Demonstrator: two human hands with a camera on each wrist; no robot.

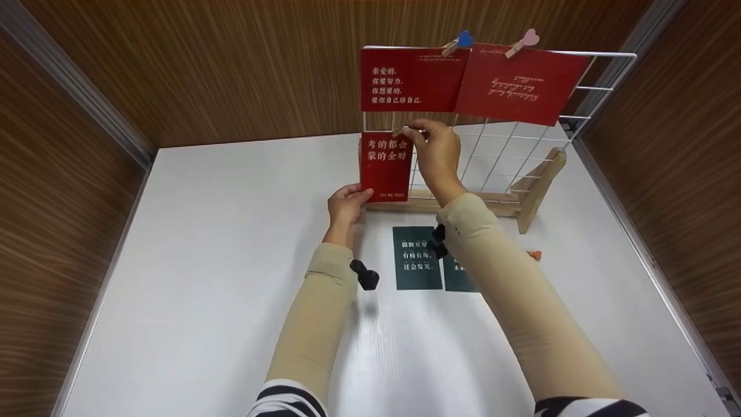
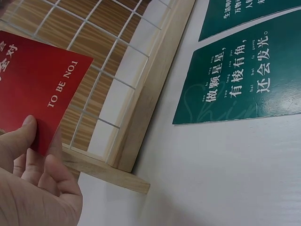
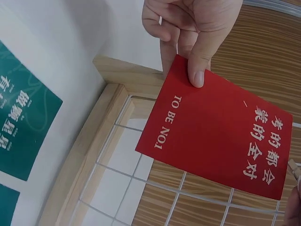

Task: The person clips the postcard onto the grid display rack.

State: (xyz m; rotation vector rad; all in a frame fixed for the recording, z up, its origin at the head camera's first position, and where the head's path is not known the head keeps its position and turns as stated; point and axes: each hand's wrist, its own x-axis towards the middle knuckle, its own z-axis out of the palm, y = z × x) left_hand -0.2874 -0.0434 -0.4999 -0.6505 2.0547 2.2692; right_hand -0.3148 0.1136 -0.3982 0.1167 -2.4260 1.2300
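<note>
A red card (image 1: 386, 174) with white writing stands upright against the lower left of a white wire grid (image 1: 492, 145). My left hand (image 1: 347, 205) pinches its lower left corner, thumb on the printed face, as the right wrist view also shows with the red card (image 3: 211, 132). At the card's top edge my right hand (image 1: 439, 152) pinches a small wooden clothespin (image 1: 399, 131); in the right wrist view the clothespin's tip (image 3: 294, 168) is right at that edge. Two larger cards, a left red card (image 1: 414, 87) and a right red card (image 1: 521, 84), hang above.
A blue heart clothespin (image 1: 465, 39) and a pink heart clothespin (image 1: 529, 38) sit on the grid's top bar. The grid stands in a wooden base (image 1: 541, 191). Two green cards, one fully visible green card (image 1: 417, 275) among them, lie on the white table (image 1: 231, 260). An orange piece (image 1: 537, 255) lies by my right sleeve.
</note>
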